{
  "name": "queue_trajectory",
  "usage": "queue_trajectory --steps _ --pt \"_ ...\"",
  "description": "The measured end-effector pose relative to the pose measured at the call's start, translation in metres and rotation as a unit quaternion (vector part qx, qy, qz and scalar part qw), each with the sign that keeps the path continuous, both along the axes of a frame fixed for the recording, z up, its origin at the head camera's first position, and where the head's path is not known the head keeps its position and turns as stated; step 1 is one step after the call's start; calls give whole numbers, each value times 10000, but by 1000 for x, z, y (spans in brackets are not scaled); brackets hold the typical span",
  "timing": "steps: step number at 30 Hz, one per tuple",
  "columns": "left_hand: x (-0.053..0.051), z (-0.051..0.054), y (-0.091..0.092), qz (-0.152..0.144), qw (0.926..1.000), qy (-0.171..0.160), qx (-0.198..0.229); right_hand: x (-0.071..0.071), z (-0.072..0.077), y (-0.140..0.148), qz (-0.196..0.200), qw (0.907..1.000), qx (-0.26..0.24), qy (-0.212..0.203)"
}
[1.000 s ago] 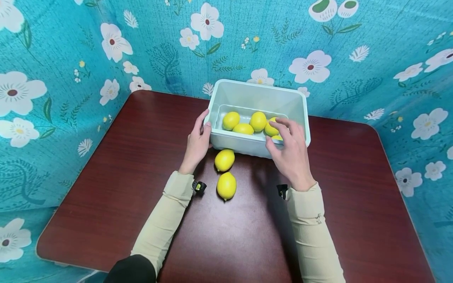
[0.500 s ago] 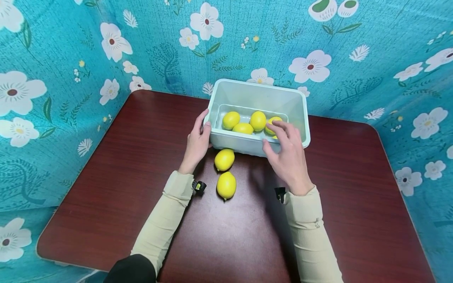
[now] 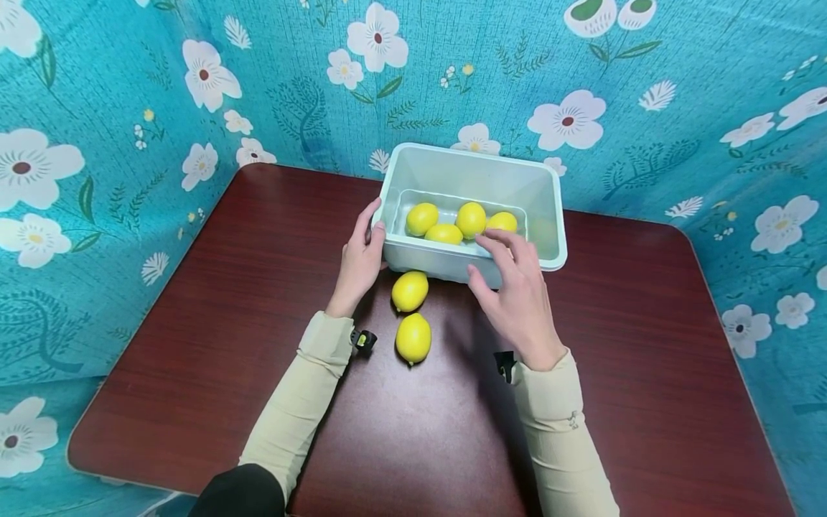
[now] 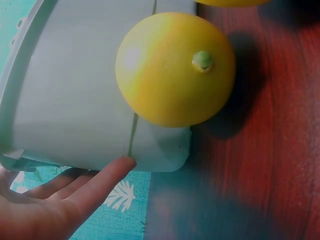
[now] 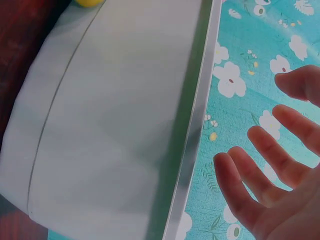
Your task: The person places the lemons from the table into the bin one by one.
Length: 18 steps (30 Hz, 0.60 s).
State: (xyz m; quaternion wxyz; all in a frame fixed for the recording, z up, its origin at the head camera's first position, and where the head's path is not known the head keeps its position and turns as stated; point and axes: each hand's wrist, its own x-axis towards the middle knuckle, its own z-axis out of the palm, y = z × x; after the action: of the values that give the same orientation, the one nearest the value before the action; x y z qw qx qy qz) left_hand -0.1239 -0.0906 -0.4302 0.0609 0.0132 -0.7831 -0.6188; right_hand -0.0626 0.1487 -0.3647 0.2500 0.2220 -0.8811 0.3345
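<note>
In the head view, a pale green plastic bin point(image 3: 446, 260) stands at the back of the table with several yellow lemons point(image 3: 472, 220) inside. My left hand point(image 3: 359, 269) rests against the bin's left end, fingers fairly straight; the left wrist view shows a fingertip touching its outer wall. Above the front wall, toward the right, hovers my right hand point(image 3: 517, 294), its fingers loosely bent and spread with nothing between them. Two more lemons lie on the table before the bin: one lemon point(image 3: 410, 291) close to its front wall, another lemon point(image 3: 413, 339) nearer to me.
The dark red wooden table point(image 3: 213, 309) has rounded corners. A turquoise flowered cloth point(image 3: 452, 79) hangs behind it and along both sides. Black wrist devices sit at both cuffs, the left wrist device point(image 3: 364, 341) being the clearer one.
My right hand has drawn back from over the bin's right part, toward me and slightly left, baring the right-hand lemon. The left hand, bin and table lemons look unmoved.
</note>
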Motion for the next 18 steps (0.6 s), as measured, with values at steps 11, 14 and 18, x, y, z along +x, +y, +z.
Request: queue_trajectory --steps 11,14,18 --pt "1 0 -1 -12 10000 -12 21 10 -8 -7 264 9986 316 -330" --pt "1 0 -1 -8 10000 -18 8 13 -12 -8 522 9959 485 -556" --pt "1 1 0 -23 10000 -12 9 18 -17 -12 841 9922 609 -687"
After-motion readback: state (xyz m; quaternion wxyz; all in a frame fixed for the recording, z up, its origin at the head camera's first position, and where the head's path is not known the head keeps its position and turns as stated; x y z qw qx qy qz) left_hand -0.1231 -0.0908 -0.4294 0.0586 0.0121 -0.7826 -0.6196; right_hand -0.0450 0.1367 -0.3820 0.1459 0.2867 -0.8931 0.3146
